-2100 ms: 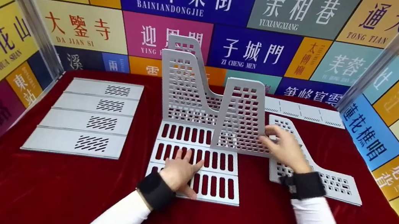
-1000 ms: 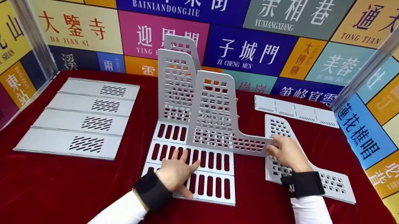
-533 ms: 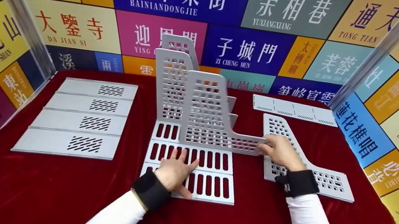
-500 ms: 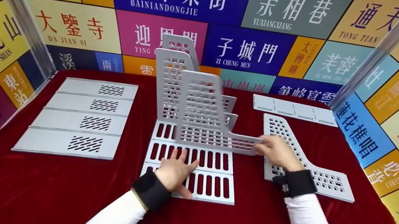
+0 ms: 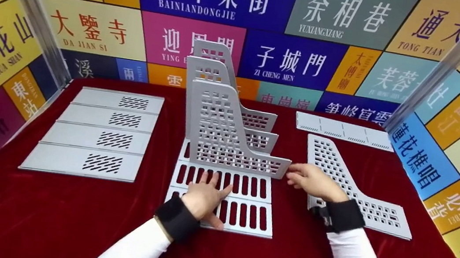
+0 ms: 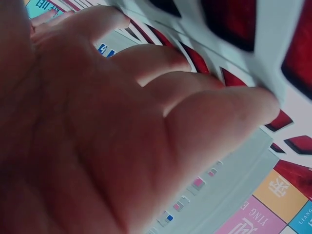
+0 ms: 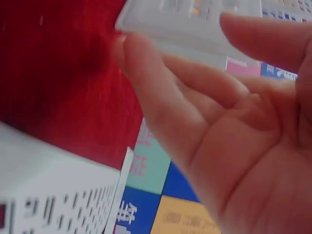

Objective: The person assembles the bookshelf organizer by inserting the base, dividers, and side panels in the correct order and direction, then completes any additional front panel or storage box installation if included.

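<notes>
front panel upright, just left of my right hand, relaxed and empty; my left hand, fingers spread, rests on slotted base

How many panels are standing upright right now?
3: the front panel, nearest the person; the middle panel, just behind it; and the rear panel, furthest back. Each partly covers the next, so another fully hidden behind can't be ruled out.

Three latticed panels stand, with four hatched sections (plus two wristbands).
</notes>
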The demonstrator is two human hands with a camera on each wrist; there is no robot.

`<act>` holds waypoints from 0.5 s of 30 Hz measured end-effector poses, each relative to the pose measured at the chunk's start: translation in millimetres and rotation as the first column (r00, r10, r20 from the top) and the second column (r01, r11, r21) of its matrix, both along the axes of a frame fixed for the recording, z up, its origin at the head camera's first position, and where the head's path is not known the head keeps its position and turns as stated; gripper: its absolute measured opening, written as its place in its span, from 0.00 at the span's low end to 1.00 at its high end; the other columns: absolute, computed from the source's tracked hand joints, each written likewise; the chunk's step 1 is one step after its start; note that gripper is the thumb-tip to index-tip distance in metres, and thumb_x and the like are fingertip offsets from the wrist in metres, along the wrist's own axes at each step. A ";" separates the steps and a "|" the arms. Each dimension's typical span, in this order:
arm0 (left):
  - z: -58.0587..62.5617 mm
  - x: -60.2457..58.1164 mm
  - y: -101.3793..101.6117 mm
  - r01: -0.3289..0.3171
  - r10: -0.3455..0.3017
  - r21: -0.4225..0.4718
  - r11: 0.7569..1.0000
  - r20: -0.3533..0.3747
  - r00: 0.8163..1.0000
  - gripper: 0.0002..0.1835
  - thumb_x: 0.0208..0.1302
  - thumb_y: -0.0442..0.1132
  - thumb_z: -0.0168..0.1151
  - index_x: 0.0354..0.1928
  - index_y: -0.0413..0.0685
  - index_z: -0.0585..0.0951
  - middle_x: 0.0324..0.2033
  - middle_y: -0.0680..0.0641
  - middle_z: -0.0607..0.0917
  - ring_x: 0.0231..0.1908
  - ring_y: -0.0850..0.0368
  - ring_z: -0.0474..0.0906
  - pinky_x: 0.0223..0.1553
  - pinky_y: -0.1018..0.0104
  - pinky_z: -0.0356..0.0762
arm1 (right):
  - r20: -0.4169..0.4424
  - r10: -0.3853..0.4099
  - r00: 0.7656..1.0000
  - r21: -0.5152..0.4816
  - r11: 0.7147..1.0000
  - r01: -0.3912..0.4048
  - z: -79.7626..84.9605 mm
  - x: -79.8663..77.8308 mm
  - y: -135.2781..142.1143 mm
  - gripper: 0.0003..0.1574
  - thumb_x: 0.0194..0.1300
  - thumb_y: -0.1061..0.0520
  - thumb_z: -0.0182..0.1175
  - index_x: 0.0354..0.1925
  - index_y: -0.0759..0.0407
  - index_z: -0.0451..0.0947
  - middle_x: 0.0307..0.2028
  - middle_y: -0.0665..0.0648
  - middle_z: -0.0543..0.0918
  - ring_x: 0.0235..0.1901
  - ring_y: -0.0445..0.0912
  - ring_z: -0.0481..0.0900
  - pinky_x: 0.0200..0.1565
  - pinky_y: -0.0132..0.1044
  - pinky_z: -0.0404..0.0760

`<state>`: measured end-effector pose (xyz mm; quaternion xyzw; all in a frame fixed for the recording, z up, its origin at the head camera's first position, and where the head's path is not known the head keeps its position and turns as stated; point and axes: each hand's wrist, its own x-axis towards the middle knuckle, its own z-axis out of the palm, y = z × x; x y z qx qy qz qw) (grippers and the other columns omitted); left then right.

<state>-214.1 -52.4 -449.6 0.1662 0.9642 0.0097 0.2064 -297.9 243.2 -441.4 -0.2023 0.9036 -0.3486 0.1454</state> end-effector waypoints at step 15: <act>-1.6 0.7 0.9 -0.005 0.005 -0.004 1.000 0.013 1.000 0.63 0.42 0.68 0.73 0.80 0.68 0.50 0.80 0.39 0.46 0.79 0.35 0.43 0.72 0.37 0.61 | -0.003 0.053 0.999 0.046 0.998 -0.053 -5.5 5.8 -14.2 0.20 0.75 0.64 0.49 0.56 0.77 0.76 0.40 0.71 0.86 0.39 0.59 0.86 0.46 0.50 0.86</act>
